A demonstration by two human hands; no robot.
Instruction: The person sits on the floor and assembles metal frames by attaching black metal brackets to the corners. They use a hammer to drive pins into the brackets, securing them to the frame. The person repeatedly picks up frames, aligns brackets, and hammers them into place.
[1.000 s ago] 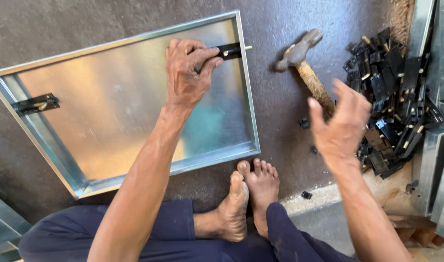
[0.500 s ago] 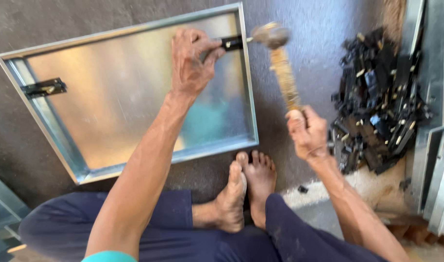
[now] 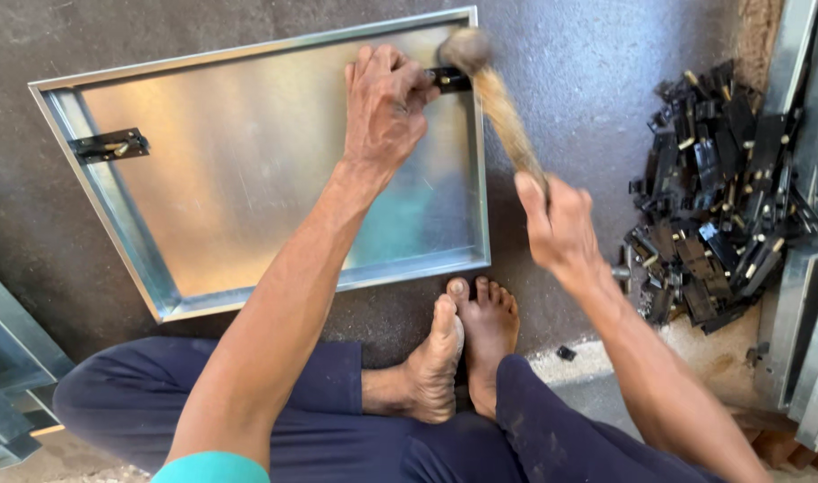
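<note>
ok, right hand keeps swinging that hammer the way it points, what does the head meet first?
Likely the black latch at the metal tray's top edge, pinned by the left hand. The hammer head is blurred; contact unclear.

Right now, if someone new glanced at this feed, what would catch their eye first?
The hammer first: the right hand grips its wooden handle, and its blurred head sits at the tray's top right corner. There the left hand pins a small black latch against the shiny metal tray, which lies flat on the dark floor. After that, the heap of black latches at the right.
</note>
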